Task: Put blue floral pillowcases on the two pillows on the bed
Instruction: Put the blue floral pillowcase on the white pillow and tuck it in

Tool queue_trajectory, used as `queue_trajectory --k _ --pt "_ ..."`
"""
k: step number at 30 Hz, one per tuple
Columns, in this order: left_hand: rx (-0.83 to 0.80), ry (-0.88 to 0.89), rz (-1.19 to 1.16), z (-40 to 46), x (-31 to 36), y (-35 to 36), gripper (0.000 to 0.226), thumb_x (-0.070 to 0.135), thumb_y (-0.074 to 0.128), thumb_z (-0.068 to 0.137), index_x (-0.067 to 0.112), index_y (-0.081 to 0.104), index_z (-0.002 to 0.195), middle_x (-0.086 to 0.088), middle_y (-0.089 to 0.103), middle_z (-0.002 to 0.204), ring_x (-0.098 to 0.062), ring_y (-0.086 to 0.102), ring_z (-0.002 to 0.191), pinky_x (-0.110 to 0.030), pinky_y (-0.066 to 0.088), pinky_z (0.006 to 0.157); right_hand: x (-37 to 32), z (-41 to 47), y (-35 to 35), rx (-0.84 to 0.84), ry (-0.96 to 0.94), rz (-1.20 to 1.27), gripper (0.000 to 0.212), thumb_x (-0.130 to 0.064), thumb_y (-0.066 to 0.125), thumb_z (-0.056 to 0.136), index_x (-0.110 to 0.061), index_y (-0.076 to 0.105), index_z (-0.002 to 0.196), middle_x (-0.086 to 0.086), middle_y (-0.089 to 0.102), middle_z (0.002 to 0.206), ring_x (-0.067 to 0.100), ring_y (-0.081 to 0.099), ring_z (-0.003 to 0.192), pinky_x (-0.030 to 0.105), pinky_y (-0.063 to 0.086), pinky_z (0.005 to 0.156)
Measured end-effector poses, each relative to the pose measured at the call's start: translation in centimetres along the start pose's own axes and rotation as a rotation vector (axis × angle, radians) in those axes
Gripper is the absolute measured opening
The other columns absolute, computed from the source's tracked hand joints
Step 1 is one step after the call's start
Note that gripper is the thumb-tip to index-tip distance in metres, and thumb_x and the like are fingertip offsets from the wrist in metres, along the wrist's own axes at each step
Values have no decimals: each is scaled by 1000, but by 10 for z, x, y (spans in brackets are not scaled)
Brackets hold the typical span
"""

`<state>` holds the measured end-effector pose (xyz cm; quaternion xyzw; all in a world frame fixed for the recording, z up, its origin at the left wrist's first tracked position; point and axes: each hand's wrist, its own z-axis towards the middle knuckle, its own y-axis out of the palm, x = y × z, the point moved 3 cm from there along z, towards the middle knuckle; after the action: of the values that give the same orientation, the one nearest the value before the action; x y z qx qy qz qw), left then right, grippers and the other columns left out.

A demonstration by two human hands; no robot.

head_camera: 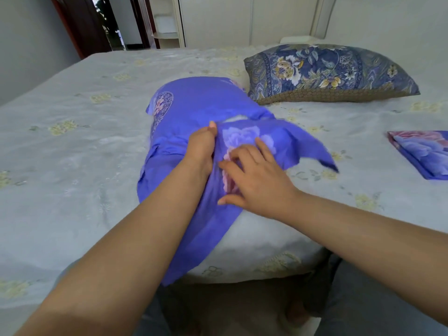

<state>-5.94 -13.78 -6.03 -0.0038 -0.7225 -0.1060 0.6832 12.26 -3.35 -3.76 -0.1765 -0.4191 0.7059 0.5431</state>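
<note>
While the left hand (pixel 202 147) reaches inside the blue pillowcase (pixel 194 103), grip hidden, the right hand (pixel 257 175) presses flat on its flap. One pillow nearly covered; second pillow (pixel 327 71) beyond, spare case (pixel 421 154) right, both waiting.

A pale grey bedsheet (pixel 80 146) covered the mattress, printed with scattered faint yellow flower sprigs and stretched to the rounded near edge of the bed. Beyond the far edge, a plain off-white wall (pixel 266 18) ran across the room. To its left stood a cream shelving unit (pixel 167 23) with open shelves, next to a dark reddish-brown door frame (pixel 75 25) that opened onto a bright passage. A grey wall (pixel 26 52) lay along the bed's left edge. Past the far right corner of the bed rose a pale curved headboard (pixel 322 18), with a small white ledge at its foot.
</note>
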Motion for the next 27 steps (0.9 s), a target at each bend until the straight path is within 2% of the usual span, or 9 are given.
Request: queue_trajectory --k 2,4,7,10,13,17,20,23,27 --pt "-204 -54 -271 -14 18 24 23 22 55 106 8 72 98 -15 76 99 -24 72 85 -39 60 82 16 -6 6 89 54 -92 69 -76 66 82 -17 67 118 13 55 108 36 54 105 61 32 113" --pt "-316 50 -116 -36 37 36 16 15 55 105 11 70 106 -9 76 102 -18 71 88 -36 59 88 35 -16 13 105 114 -128 53 -67 65 86 -18 66 107 13 54 102 36 55 95 57 40 101" --pt "-91 599 530 -82 56 6 6 21 65 98 20 70 101 3 73 104 -14 64 94 -36 51 93 40 -41 25 175 152 -47 29 -38 72 90 -13 64 103 13 56 105 36 56 90 49 42 81" --pt "188 909 896 -142 40 -43 11 30 66 97 19 66 95 0 66 99 -29 54 88 -42 43 83 14 -57 17 241 112 139 23 -25 66 99 -10 66 116 14 61 114 37 60 102 47 46 88" --pt "252 890 868 -172 7 -76 21 32 68 97 12 65 103 -9 63 107 -35 55 94 -45 44 89 -22 -53 14 207 -3 199 37 -38 71 99 -9 65 121 15 61 120 37 60 108 48 48 94" --pt "272 820 770 -179 -13 -99 40 32 73 94 5 64 121 -15 60 128 -35 55 118 -44 44 104 -46 -36 30 231 51 151 50 -49 73 95 -12 64 127 16 58 126 41 57 116 52 48 100" --pt "222 650 650 -173 -30 -112 51 33 77 92 11 61 135 2 59 146 -21 57 132 -41 48 104 -48 -23 36 297 101 103 31 -41 75 93 -18 67 111 8 60 119 37 57 111 49 49 87" --pt "224 573 575 -167 -42 -115 49 37 75 92 18 59 135 27 51 151 -10 61 128 -39 52 93 -47 -14 31 364 88 111 17 -32 75 96 -17 68 91 3 65 112 33 60 103 43 50 73" --pt "210 620 624 -161 -54 -109 29 31 69 96 16 61 120 28 46 155 -13 68 116 -36 54 84 -55 -15 14 432 30 112 12 -28 69 103 -19 73 96 -3 73 108 25 67 96 38 53 73"
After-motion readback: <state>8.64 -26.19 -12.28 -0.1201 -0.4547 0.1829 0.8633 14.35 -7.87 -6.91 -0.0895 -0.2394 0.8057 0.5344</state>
